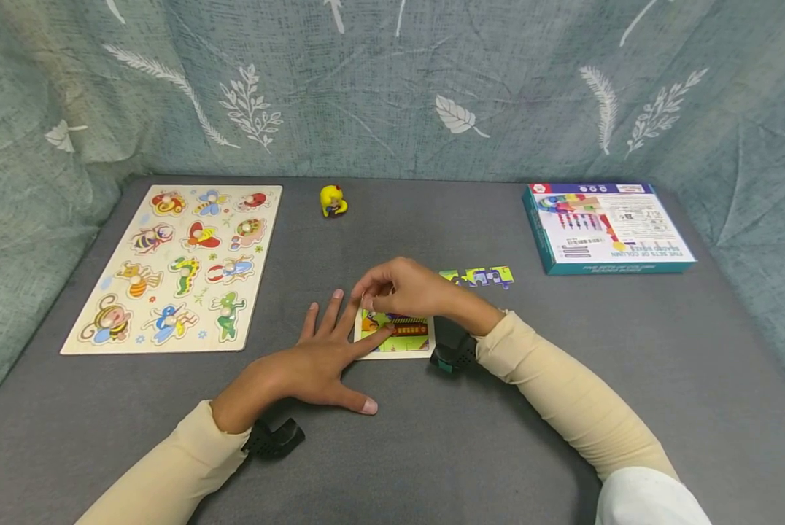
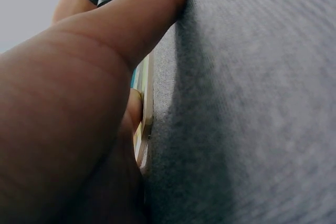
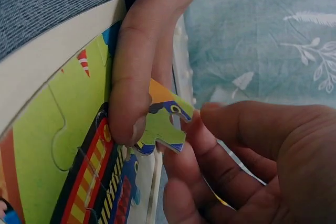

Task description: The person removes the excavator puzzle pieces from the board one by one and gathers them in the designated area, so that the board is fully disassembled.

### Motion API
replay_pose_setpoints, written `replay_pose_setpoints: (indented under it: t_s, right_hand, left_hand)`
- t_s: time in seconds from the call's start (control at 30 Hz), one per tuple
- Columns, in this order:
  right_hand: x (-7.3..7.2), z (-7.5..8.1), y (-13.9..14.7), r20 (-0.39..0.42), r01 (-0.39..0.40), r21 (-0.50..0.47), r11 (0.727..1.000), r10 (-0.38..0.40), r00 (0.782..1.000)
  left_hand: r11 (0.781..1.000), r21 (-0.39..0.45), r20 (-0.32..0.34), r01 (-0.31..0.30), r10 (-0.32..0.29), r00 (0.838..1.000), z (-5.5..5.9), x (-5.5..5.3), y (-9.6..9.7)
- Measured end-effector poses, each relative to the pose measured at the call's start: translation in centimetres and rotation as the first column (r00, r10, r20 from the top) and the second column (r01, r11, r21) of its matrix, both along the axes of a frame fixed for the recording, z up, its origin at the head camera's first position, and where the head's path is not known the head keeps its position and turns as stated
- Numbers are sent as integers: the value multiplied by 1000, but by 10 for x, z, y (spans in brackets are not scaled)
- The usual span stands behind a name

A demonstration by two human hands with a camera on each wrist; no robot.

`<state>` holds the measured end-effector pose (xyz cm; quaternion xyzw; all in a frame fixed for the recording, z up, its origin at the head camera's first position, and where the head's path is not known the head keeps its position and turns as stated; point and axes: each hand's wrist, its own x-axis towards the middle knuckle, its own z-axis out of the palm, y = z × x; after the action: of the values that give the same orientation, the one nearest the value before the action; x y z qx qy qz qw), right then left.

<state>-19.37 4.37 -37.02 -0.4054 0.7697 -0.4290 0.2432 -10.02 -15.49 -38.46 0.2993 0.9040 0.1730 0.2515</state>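
Note:
A small jigsaw puzzle with a pale frame (image 1: 395, 356) lies on the table in the head view, its picture bright green with a red and black striped part. My left hand (image 1: 320, 364) spreads over its left side, and the index fingertip rests on the picture. Above the puzzle's upper left part, my right hand (image 1: 412, 292) pinches a jigsaw piece (image 3: 167, 128), green, blue and orange, between thumb and fingers. In the right wrist view this piece is tilted up beside the left index finger (image 3: 131, 87). Part of the puzzle is hidden under both hands.
Loose jigsaw pieces (image 1: 491, 277) lie just beyond the right wrist. A wooden insect peg board (image 1: 251, 321) is at the left, a small yellow toy figure (image 1: 332, 200) at the back, and a flat teal box (image 1: 616, 226) at the back right. A leaf-patterned curtain (image 1: 392, 87) hangs behind.

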Motion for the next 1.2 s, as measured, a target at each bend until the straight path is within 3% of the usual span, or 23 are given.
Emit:
replay_pose_setpoints:
  t_s: [0.37,0.73,1.2]
  right_hand:
    - [-2,-1,1,-102,-45,107,993,56,993]
    - [-5,5,6,-93,-85,132,988,98,991]
    - [-7,6,10,-90,-25,164,986,41,995]
  left_hand:
    - [1000,3,-13,0,0,1000,1,-1,0]
    - [1000,0,-14,1,-1,1000,1,-1,1]
    - [1000,-1,-19,-10,10,1000,1,0,2]
